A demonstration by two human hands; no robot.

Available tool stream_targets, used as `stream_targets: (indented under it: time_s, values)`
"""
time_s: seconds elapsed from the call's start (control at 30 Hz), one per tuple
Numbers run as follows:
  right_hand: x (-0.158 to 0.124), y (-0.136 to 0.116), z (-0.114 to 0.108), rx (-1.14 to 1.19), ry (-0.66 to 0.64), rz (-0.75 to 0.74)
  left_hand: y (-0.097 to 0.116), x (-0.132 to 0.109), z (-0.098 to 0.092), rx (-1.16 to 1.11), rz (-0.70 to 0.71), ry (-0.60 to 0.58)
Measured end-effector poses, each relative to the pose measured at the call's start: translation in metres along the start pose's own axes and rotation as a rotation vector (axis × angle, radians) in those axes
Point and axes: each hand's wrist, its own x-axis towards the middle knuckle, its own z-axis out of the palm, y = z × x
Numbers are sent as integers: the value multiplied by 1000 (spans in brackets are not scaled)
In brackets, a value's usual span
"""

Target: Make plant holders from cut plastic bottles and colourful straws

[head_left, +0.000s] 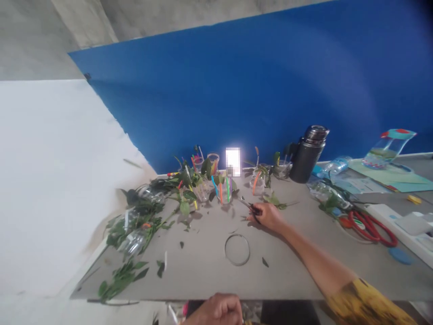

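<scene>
My right hand (269,217) is wrapped round the dark handles of a pair of scissors (254,210) just above the table. The blades point left and away, towards a clear cup with colored straws (225,194). My left hand (219,310) is curled closed at the table's front edge; what it holds, if anything, is hidden. Between the hands, a thin wire ring (237,265) lies flat. A leafy sprig (274,200) rests behind my right hand. Another clear cup (257,186) with an orange straw stands beyond the scissors.
Leafy branches and clear plastic cups (135,241) crowd the left side. Cut leaves (122,276) lie near the front left. A dark thermos (307,155) stands behind, right of my hand. Red-handled scissors (367,230), a white power strip (395,225) and a clear jug (385,151) are farther right.
</scene>
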Motion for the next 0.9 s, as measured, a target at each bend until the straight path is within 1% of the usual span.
stream_targets:
  time_s: [0.07,0.13,0.17,0.23,0.27,0.3,0.33,0.37,0.43,0.5,0.6,0.67,0.77,0.83,0.9]
  values:
    - [-1,-2,-2,2,-12,9,15,2,-6,50,53,33]
    - [-2,-4,-4,2,-28,8,34,5,-17,42,120,120]
    - [-2,-6,-5,-2,-33,9,45,10,-25,112,149,198]
    - [-3,-7,-5,-20,-36,1,67,26,-44,423,226,502]
    - [-3,-8,-5,-32,-36,-7,77,37,-54,589,243,638]
    - [-2,-8,-5,-45,-37,-13,86,49,-64,740,232,722]
    - [-2,-8,-5,-56,-39,-17,94,61,-73,865,196,763]
    - [-1,-7,-4,-63,-44,-20,100,73,-81,967,168,785]
    - [0,-7,-4,-69,-49,-15,109,93,-91,1096,79,798]
    - [0,-9,-5,-82,-56,-10,113,108,-98,1157,-43,794]
    - [0,-13,-8,-123,-82,-3,113,123,-104,1190,-161,819]
    - [-1,-16,-10,-154,-89,-6,112,128,-107,1199,-179,832]
    - [-1,-17,-10,-174,-81,-11,110,130,-108,1200,-143,855]
    - [0,-15,-9,-158,-73,-10,107,124,-107,1184,-120,875]
    - [1,-11,-7,-114,-61,-10,103,112,-105,1134,-87,923]
